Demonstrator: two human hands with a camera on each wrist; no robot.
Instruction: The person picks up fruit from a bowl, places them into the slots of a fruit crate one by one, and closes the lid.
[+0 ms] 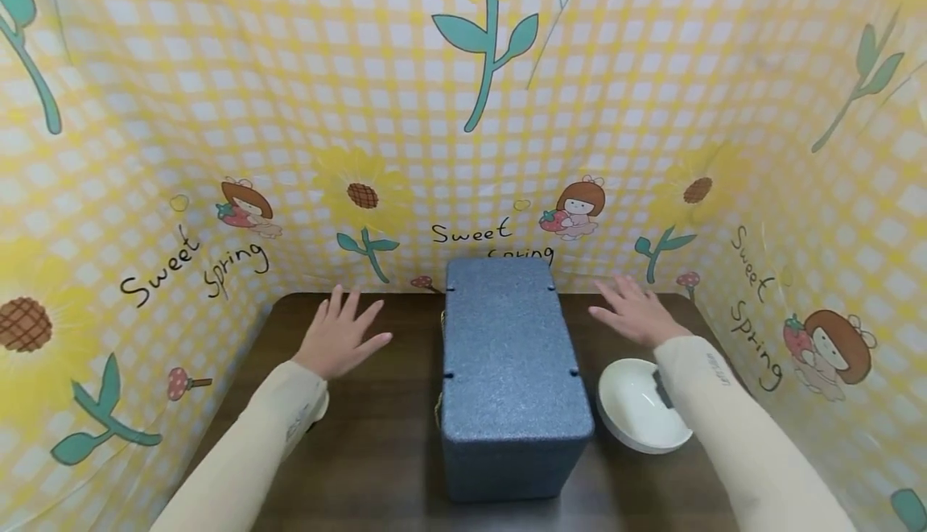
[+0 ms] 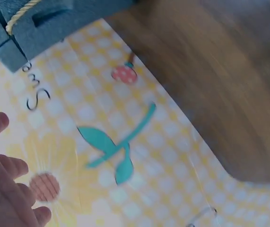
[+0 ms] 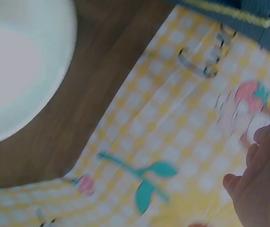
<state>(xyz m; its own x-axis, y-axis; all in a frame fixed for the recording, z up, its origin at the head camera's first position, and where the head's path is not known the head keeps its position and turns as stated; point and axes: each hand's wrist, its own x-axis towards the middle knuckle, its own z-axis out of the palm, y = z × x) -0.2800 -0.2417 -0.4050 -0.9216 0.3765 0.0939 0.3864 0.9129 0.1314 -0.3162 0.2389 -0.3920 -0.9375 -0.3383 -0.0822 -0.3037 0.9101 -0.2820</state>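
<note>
A blue-grey foam box [image 1: 510,355] with a lid stands upright on the dark wooden table, between my two hands. My left hand [image 1: 339,337] is held to the left of the box, fingers spread, touching nothing. On the other side my right hand [image 1: 637,312] is also spread, apart from the box and holding nothing. Below the right hand sits a white bowl [image 1: 633,403], partly covered by the right sleeve. A yellowish rope [image 2: 21,16] runs along the box's side in the left wrist view, and another rope [image 3: 229,13] shows in the right wrist view.
A yellow checked cloth [image 1: 304,113] with printed flowers and lettering walls in the back and both sides of the table [image 1: 376,451]. A small pale object [image 1: 321,405] is mostly hidden by the left sleeve.
</note>
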